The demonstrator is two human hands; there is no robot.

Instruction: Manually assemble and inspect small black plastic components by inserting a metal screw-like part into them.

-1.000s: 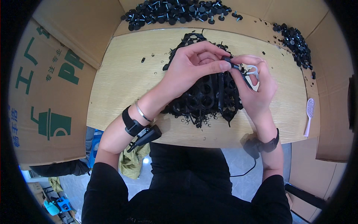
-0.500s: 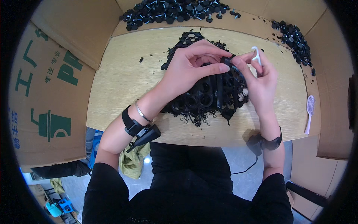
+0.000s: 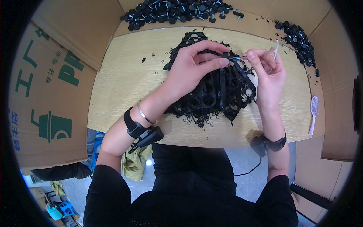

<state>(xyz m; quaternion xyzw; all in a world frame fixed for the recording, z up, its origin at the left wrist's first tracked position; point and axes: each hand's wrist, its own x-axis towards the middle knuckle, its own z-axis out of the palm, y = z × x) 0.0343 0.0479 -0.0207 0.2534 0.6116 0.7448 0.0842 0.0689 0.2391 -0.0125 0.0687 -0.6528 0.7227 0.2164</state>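
Observation:
My left hand (image 3: pixel 196 62) pinches a black round-headed bolt (image 3: pixel 226 56) between thumb and fingers, its metal shank (image 3: pixel 236 58) pointing right. With thumb and index finger my right hand (image 3: pixel 267 68) grips a thin black strip (image 3: pixel 244 56) that stretches toward the shank. A small white tool (image 3: pixel 276 48) also sticks up from the fingers of this hand; the rest of it is hidden. Below both hands lies a heap of black rubber sheets (image 3: pixel 206 99) with round holes and ragged edges.
A big pile of black-headed bolts (image 3: pixel 177 11) lies along the back, and a smaller pile of black round pieces (image 3: pixel 299 42) at the back right. A lilac hairbrush (image 3: pixel 314 109) rests near the right edge. Cardboard walls (image 3: pixel 56 94) surround the wooden board (image 3: pixel 124 75).
My right hand has moved right, away from the left, so the bolt's shank and the thin black strip now show between them. The left hand has barely moved.

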